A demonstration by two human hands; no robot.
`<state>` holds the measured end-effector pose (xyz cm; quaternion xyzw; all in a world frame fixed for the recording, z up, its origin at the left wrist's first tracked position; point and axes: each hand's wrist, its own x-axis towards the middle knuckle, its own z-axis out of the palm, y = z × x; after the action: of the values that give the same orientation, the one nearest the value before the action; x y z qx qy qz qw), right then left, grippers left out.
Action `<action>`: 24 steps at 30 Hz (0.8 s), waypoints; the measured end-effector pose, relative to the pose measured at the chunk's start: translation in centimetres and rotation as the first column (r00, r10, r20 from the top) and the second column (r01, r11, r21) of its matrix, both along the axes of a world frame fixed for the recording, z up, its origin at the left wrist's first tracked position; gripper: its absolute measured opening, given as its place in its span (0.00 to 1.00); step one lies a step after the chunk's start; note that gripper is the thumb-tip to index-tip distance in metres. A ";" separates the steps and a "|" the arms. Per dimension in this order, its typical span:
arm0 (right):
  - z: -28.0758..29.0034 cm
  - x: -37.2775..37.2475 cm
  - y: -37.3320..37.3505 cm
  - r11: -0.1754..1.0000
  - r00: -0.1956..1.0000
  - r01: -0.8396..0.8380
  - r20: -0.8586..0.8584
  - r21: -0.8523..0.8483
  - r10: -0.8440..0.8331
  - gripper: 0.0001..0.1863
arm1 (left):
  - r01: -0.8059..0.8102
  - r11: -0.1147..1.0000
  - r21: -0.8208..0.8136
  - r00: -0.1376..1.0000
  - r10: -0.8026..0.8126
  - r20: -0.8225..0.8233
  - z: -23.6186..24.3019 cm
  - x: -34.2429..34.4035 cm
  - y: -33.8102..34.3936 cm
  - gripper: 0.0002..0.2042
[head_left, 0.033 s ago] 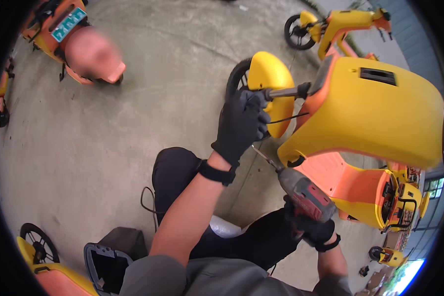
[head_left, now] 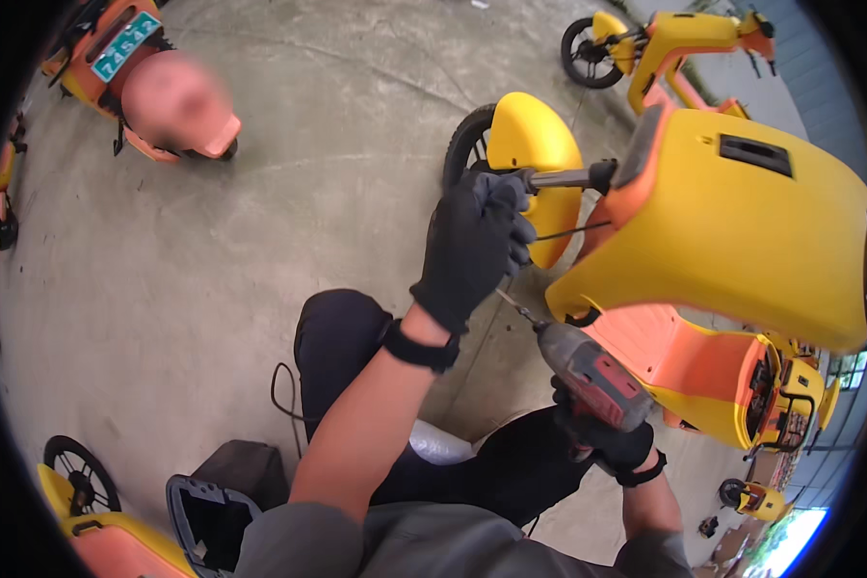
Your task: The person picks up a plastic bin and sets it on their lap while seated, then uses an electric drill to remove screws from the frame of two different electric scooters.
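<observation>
My left hand (head_left: 474, 246), in a black glove, is closed around the handlebar grip (head_left: 559, 178) of a yellow and orange scooter (head_left: 742, 222). My right hand (head_left: 607, 441), also gloved in black, holds a red and grey power drill (head_left: 595, 378) low beside the scooter's front panel. The drill's bit (head_left: 520, 310) points up and left, with its tip just under my left hand. The scooter's front wheel and yellow fender (head_left: 535, 144) lie just beyond my left hand. My knees, in dark trousers, are bent beneath both arms.
Another yellow scooter (head_left: 665, 43) stands at the top right, an orange one (head_left: 116, 67) at the top left, and a third (head_left: 82, 501) at the bottom left. A black plastic frame part (head_left: 207, 506) and a thin black cable (head_left: 279, 385) lie on the concrete floor (head_left: 212, 270).
</observation>
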<state>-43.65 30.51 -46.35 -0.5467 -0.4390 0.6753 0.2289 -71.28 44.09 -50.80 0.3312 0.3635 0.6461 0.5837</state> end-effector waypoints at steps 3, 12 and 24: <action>-2.5 -0.9 5.5 0.920 0.915 -0.306 0.344 0.246 0.212 0.28 | -0.014 0.978 -0.210 1.000 0.016 0.005 1.2 -0.9 2.0 0.16; -1.1 -10.7 11.9 0.937 0.901 -0.236 0.304 -0.259 0.311 0.26 | -0.164 0.901 -0.401 0.956 0.245 0.160 -1.7 -3.8 7.0 0.12; 7.3 -24.8 20.4 0.816 0.823 -0.247 0.331 -0.523 0.461 0.20 | -0.104 0.611 -0.785 0.973 0.227 0.048 6.1 -21.0 0.4 0.11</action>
<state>-68.49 50.90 -39.10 -0.6296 -0.4039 0.6474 -0.1460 -92.31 44.47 -44.71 -0.0349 0.5928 0.4988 0.6313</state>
